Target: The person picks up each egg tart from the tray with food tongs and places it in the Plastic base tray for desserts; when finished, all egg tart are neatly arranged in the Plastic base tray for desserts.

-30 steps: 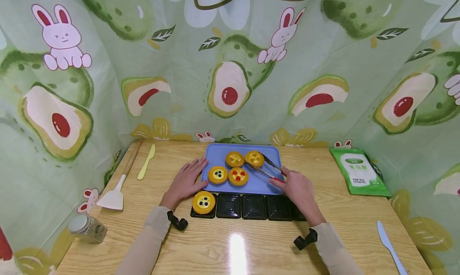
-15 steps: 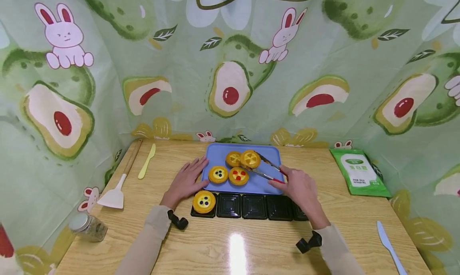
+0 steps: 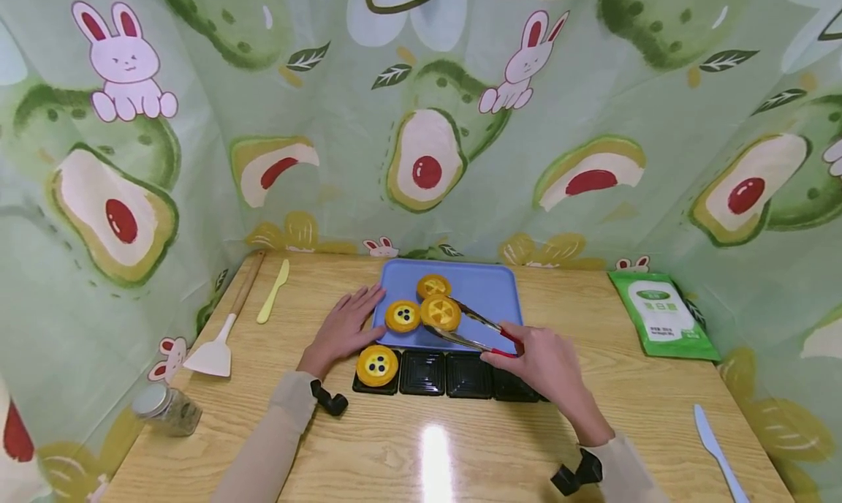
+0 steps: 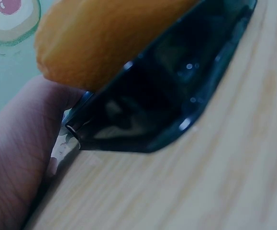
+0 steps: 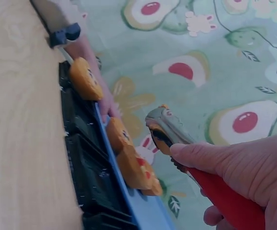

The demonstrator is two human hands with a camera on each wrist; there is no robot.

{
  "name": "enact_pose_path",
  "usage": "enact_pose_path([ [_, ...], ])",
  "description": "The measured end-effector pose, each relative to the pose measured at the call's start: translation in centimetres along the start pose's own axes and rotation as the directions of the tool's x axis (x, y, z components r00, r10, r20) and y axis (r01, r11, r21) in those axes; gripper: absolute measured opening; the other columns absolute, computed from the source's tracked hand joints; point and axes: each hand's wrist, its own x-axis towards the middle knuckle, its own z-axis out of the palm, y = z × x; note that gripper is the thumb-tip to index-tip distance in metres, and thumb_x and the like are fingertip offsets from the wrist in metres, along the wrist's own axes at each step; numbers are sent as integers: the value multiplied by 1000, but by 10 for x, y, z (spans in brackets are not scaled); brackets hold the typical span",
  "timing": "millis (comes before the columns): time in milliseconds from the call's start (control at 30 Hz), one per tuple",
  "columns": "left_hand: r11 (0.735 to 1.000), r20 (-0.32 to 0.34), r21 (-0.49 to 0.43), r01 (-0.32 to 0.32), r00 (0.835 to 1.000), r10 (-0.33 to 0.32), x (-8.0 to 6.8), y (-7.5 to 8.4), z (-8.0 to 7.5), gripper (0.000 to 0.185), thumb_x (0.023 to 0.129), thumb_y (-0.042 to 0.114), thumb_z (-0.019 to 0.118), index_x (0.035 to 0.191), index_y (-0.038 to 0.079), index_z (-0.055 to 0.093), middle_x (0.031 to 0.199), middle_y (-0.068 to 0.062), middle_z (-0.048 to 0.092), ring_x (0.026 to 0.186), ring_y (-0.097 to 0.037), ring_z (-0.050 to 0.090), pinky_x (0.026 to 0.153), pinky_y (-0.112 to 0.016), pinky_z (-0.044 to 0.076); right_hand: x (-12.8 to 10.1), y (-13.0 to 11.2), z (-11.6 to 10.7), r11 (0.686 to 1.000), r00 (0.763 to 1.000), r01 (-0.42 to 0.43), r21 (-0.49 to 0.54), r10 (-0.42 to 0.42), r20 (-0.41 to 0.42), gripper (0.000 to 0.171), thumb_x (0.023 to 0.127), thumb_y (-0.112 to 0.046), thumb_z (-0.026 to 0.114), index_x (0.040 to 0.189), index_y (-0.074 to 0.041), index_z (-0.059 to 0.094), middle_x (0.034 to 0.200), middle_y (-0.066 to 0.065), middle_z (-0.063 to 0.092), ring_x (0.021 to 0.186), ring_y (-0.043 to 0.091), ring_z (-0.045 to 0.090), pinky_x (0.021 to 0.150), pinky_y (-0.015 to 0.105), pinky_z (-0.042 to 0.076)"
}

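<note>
My right hand (image 3: 546, 360) grips a pair of tongs with red handles (image 5: 229, 201). Between the tong tips is a tart (image 3: 441, 313) with a yellow wedge pattern, raised over the blue tray (image 3: 487, 280). In the head view it covers a red-dotted tart (image 5: 137, 167), which shows on the tray in the right wrist view. Another wedge-patterned tart (image 3: 433, 287) and a blue-dotted tart (image 3: 403, 316) lie on the tray. My left hand (image 3: 345, 329) rests with fingers extended at the tray's left edge.
Along the tray's front stand several black square containers (image 3: 422, 373); the leftmost holds a blue-dotted tart (image 3: 377, 365). To the left are a spatula (image 3: 210, 357), yellow knife (image 3: 272, 292) and jar (image 3: 167, 409). A green packet (image 3: 663, 314) and blue knife (image 3: 717, 444) lie right.
My right hand has lifted the tart with the tongs from the tray's back and carried it left and toward the front, over the red-dotted tart. My left hand has stayed put.
</note>
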Motion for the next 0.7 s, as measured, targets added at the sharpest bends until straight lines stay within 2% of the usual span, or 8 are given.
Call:
enact_pose_path([
  [133, 1000, 1, -4, -4, 1000, 4, 2, 0, -1, 85, 100, 65, 48, 168, 22, 23, 174, 5, 18, 161, -26, 17, 129, -52, 13, -9, -1, 2, 999, 999, -1, 36, 0, 38, 67, 79, -62, 84, 128, -18, 77, 58, -11, 38, 49, 8, 28, 43, 25, 18],
  [300, 1000, 0, 13, -13, 1000, 13, 3, -1, -1, 85, 100, 64, 48, 169, 22, 21, 174, 6, 17, 161, -26, 18, 129, -52, 14, -17, -1, 6, 999, 997, 25, 25, -26, 69, 72, 79, -64, 82, 133, -17, 75, 53, -12, 38, 46, 7, 27, 42, 24, 19],
  [500, 1000, 2, 0, -11, 1000, 11, 2, -1, 0, 85, 100, 64, 49, 169, 23, 20, 174, 6, 17, 161, -25, 17, 129, -52, 13, -18, -2, 10, 999, 996, 27, 28, -30, 88, 72, 79, -64, 81, 133, -17, 75, 49, -11, 38, 44, 7, 23, 42, 24, 18],
  [700, 1000, -6, -2, -12, 1000, 12, 1, 1, -1, 85, 99, 63, 50, 168, 21, 23, 174, 5, 18, 160, -27, 18, 129, -52, 14, -17, -4, 12, 998, 993, 27, 54, -33, 114, 70, 77, -64, 84, 132, -21, 76, 47, -13, 30, 45, 5, 19, 43, 23, 15],
])
